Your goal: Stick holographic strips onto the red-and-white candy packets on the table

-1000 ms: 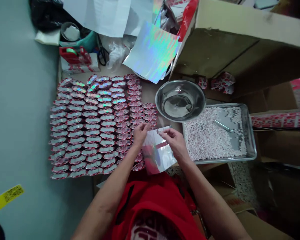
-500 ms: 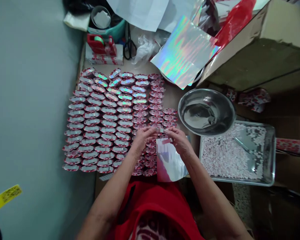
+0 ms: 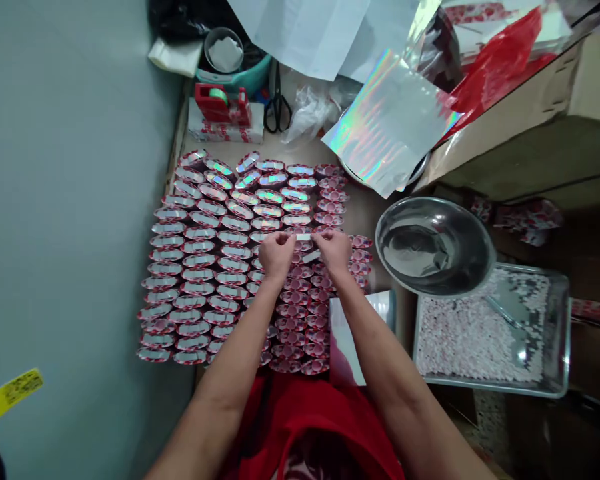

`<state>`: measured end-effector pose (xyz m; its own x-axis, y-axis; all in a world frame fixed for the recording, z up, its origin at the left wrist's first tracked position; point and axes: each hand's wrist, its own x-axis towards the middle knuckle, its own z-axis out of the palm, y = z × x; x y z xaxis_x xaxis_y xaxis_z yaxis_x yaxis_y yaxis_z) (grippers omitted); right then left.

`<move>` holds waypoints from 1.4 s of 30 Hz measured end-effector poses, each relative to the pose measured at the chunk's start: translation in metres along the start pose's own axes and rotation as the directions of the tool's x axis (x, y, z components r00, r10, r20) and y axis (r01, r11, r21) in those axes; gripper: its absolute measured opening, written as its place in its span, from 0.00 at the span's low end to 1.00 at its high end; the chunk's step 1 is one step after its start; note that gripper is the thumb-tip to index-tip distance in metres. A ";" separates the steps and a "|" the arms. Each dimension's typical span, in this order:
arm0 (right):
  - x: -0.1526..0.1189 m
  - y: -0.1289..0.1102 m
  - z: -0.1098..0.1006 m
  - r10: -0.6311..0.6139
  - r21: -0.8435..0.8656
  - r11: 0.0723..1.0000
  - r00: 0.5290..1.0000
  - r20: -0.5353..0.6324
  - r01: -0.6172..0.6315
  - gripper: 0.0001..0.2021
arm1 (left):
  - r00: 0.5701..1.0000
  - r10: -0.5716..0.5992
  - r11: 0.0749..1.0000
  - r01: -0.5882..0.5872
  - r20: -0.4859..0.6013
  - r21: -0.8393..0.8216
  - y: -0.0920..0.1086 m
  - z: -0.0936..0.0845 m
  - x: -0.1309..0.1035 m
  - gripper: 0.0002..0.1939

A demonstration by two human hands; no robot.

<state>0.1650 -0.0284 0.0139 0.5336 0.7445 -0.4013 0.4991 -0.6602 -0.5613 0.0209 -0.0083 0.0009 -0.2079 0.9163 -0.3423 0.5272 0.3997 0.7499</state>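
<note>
My left hand and my right hand pinch the two ends of a short pale sticker strip, stretched level between them. A second strip sticks out from under my right fingers. Both hands are over rows of small red-and-white oval-topped packs standing close together. The packs on the left carry pale or rainbow-shiny strips across their tops; many nearer my right arm show bare pink tops. Below my right forearm lies a shiny sticker sheet, partly covered by the arm.
On the right, a steel bowl overlaps a metal tray of small whitish pieces with a scoop. Behind are a rainbow-shiny sheet, black scissors and a red tape dispenser. A cardboard box stands at the back right.
Both hands have moved up and slightly left over the packs, and the strip is now held straight between them. The whole view has shifted, so the table appears lower and further right.
</note>
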 end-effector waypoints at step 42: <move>-0.005 -0.007 0.011 0.008 0.119 0.993 0.996 -0.086 0.003 0.21 | 0.845 -0.275 0.575 0.527 0.459 -0.625 -0.012 -0.015 -0.061 0.24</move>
<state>0.1516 -0.0263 0.0112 0.5943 0.7281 -0.3415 0.4158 -0.6417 -0.6445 0.0147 -0.0685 0.0208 0.0582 0.6530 -0.7551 -0.3216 0.7283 0.6051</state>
